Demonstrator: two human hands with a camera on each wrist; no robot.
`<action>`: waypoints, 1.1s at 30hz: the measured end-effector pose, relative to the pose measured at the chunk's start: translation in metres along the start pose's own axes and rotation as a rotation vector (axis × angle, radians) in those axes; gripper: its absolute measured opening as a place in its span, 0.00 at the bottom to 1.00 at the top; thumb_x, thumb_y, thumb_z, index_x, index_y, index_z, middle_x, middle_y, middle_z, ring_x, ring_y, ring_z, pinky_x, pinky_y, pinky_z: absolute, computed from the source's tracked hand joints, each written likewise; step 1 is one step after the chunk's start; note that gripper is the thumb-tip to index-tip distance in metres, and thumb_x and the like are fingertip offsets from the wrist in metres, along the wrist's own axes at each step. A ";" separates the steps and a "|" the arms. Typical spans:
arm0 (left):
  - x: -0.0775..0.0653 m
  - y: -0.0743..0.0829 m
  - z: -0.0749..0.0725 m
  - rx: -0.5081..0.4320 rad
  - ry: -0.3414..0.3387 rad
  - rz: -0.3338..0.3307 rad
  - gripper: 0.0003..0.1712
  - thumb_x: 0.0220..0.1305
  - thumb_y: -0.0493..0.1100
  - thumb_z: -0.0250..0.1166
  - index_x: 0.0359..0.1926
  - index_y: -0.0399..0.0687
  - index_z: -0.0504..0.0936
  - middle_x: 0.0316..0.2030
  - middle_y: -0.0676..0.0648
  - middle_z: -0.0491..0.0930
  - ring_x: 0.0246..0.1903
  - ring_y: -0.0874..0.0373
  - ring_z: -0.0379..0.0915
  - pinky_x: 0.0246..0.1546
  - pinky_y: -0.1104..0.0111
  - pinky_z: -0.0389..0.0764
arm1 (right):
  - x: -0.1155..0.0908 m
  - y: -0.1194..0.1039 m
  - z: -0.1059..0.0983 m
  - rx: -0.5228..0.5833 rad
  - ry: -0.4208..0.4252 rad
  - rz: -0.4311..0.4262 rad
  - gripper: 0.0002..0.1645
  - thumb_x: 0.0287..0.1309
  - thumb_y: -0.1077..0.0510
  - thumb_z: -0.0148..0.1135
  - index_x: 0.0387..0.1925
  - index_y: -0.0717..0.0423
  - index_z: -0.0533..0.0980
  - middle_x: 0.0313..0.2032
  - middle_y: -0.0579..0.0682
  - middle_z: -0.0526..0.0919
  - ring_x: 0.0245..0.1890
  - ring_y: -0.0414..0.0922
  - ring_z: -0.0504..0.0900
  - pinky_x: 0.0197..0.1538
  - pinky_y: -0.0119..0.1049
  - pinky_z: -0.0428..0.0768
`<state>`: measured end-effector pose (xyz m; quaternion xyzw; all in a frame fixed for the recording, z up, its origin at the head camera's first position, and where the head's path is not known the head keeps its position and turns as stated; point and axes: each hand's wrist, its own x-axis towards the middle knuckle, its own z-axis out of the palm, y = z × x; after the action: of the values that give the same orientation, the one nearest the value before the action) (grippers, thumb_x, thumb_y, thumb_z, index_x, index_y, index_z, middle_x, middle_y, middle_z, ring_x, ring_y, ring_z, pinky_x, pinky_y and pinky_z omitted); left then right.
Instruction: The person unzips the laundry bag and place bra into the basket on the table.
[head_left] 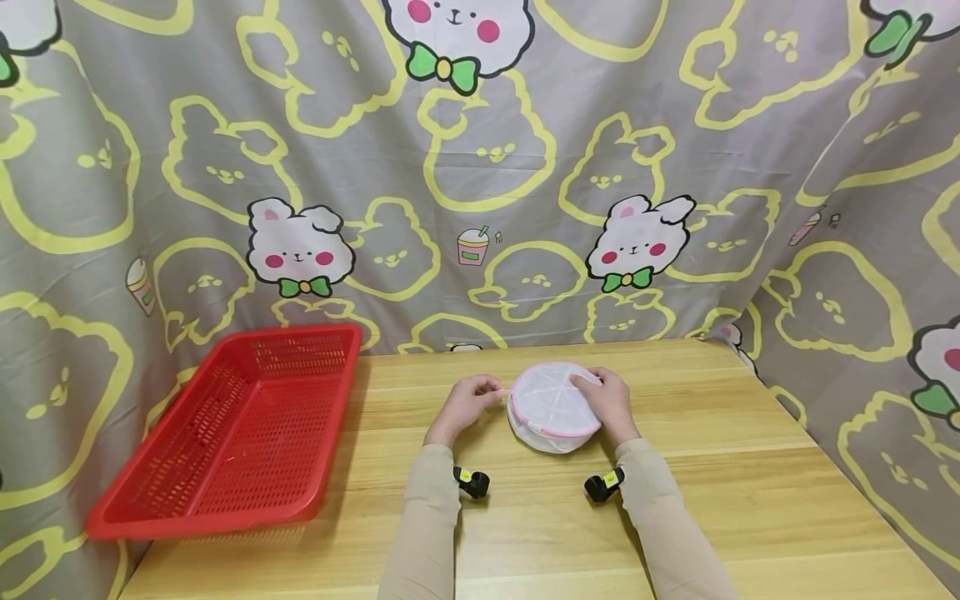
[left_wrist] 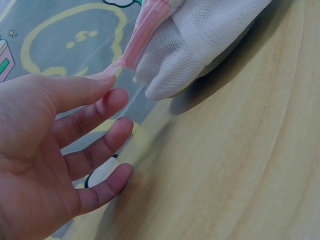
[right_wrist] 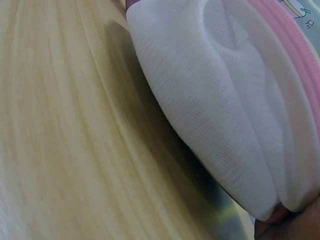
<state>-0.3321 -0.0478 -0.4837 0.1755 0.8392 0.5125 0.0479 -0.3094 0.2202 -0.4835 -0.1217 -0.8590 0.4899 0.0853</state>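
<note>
Beige sleeves (head_left: 423, 533) nearest; left hand (head_left: 468, 404) pinches the pink zip end (left_wrist: 114, 68) of the mesh laundry bag (head_left: 553, 400); right hand (head_left: 609, 402), gripping its right side, should brace.

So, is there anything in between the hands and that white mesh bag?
No, nothing visible is in the way: the left hand pinches the pink strip at the white mesh bag's edge, and the right hand holds its other side.
</note>
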 end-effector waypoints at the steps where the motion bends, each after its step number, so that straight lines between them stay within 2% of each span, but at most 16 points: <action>1: 0.000 0.000 0.000 -0.001 -0.001 -0.001 0.05 0.65 0.45 0.64 0.36 0.49 0.84 0.32 0.48 0.79 0.31 0.59 0.69 0.30 0.68 0.72 | 0.000 0.000 0.000 0.000 0.000 0.001 0.28 0.61 0.45 0.63 0.53 0.62 0.77 0.53 0.63 0.80 0.48 0.53 0.78 0.47 0.37 0.75; 13: 0.000 0.000 -0.002 -0.021 -0.036 0.007 0.06 0.65 0.44 0.65 0.37 0.46 0.83 0.33 0.48 0.80 0.32 0.59 0.69 0.31 0.68 0.72 | 0.002 0.001 0.001 0.004 0.005 0.007 0.28 0.60 0.45 0.63 0.53 0.62 0.77 0.53 0.64 0.80 0.49 0.54 0.78 0.51 0.41 0.75; 23: 0.000 -0.001 -0.001 -0.064 -0.046 -0.002 0.05 0.64 0.40 0.65 0.38 0.43 0.83 0.29 0.52 0.77 0.30 0.60 0.69 0.33 0.70 0.72 | 0.003 0.004 0.002 -0.009 0.016 -0.001 0.28 0.60 0.45 0.63 0.53 0.62 0.77 0.53 0.63 0.81 0.49 0.54 0.78 0.51 0.42 0.75; 33: -0.001 -0.001 -0.002 -0.074 -0.059 -0.008 0.06 0.64 0.40 0.65 0.40 0.42 0.83 0.31 0.50 0.78 0.33 0.57 0.71 0.34 0.70 0.73 | 0.003 0.004 0.002 -0.004 0.019 -0.003 0.28 0.60 0.44 0.64 0.52 0.62 0.78 0.52 0.63 0.81 0.49 0.54 0.78 0.51 0.41 0.74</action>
<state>-0.3323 -0.0500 -0.4840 0.1855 0.8186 0.5375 0.0812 -0.3121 0.2216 -0.4876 -0.1251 -0.8593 0.4870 0.0938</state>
